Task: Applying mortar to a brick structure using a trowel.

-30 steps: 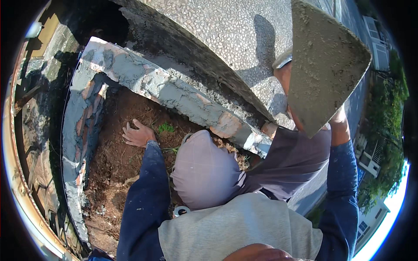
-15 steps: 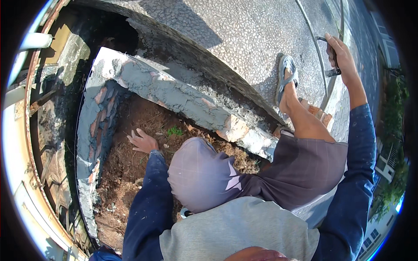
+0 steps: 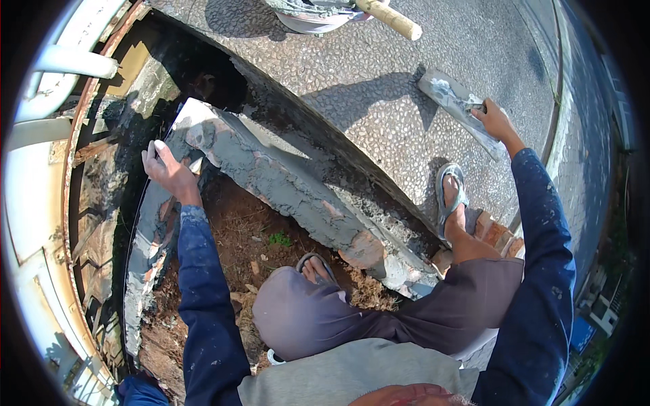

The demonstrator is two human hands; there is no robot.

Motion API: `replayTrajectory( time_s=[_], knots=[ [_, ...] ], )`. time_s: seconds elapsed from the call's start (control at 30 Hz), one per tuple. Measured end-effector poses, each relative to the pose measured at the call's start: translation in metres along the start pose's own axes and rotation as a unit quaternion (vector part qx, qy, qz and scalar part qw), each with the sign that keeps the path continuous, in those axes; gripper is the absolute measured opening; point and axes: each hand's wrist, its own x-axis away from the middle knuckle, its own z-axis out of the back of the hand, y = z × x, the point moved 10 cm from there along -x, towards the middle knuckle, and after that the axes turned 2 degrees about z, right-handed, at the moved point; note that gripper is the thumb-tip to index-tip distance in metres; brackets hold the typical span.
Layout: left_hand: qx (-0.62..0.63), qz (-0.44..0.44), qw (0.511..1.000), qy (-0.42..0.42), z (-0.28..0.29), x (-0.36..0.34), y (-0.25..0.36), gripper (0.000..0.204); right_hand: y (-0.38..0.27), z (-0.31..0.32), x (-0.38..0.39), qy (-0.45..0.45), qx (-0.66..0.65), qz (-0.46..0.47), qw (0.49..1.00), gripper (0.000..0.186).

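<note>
Mortared brick wall [image 3: 298, 196], low and grey with rough wet cement, bends in an L around a bed of brown soil [image 3: 237, 230]; one leg runs down toward the person's knee, the other drops along the soil's far-left side. Beyond the wall, on its outer side, spreads a pebbled pavement [image 3: 379, 88] in full sun. The person crouches over the wall, one sandalled foot [image 3: 450, 196] planted on the pavement just past the wall's lower end, the other foot [image 3: 315, 267] on the soil inside the wall.

At the wall's corner the left hand [image 3: 169, 172] rests flat on the wet cement, fingers spread, gripping nothing. Out on the pavement, well away from the wall, the right hand [image 3: 496, 122] is clenched around the handle of a plastering trowel [image 3: 460, 108], its long blade smeared grey and lying low over the pebbles. Farther still from the wall lies a wooden handle [image 3: 389, 17] beside a pale bowl-like vessel [image 3: 311, 17]. A small green sprout [image 3: 277, 238] sits in the soil near the wall's inner face.
</note>
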Motion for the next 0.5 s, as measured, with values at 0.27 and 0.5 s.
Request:
replayTrajectory(
  time_s=[0.27, 0.5],
  knots=[
    [0.197, 0.043, 0.954, -0.222, -0.161, -0.027, 0.202, 0.069, 0.028, -0.062, -0.08, -0.01, -0.12, 0.084, 0.989, 0.045],
    [-0.519, -0.556, 0.622, -0.188, -0.26, -0.088, 0.172, 0.021, 0.027, -0.06, -0.1, -0.132, -0.107, 0.1, 0.98, 0.046]
  ],
)
